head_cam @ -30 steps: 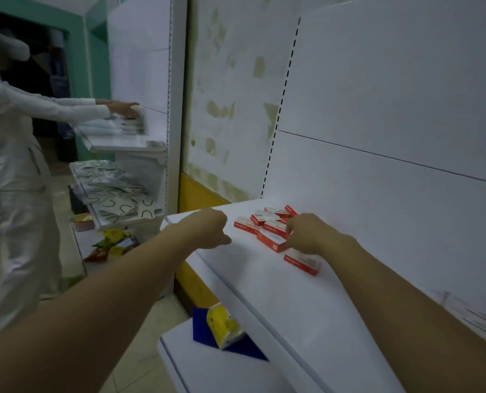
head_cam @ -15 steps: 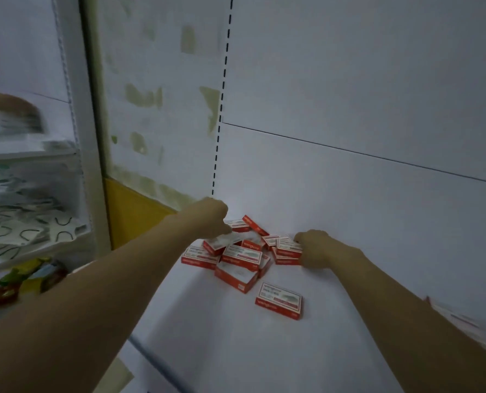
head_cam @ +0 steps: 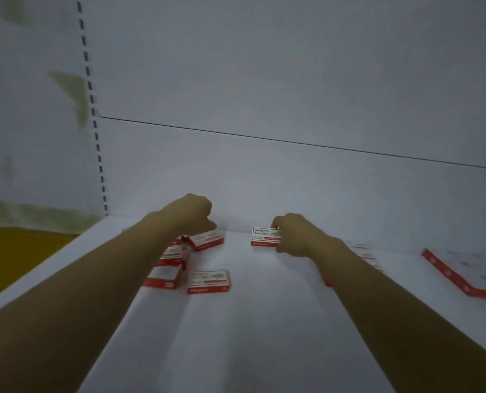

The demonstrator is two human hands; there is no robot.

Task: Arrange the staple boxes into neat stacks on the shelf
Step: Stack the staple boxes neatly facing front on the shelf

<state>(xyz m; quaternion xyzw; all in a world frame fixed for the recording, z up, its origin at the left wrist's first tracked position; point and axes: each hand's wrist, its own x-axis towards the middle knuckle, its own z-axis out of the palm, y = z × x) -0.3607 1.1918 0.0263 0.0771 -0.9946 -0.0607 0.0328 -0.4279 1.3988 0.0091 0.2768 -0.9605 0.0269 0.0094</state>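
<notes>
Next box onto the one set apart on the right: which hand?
Left. The left hand grips a tilted staple box at the edge of the pile, nearest it; the right hand holds that separate staple box.

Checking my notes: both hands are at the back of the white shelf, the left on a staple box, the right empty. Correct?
Not quite. The head view shows the right hand is not empty: it pinches a red and white staple box. The rest holds: both hands are at the back of the white shelf, the left hand on a second box.
</notes>
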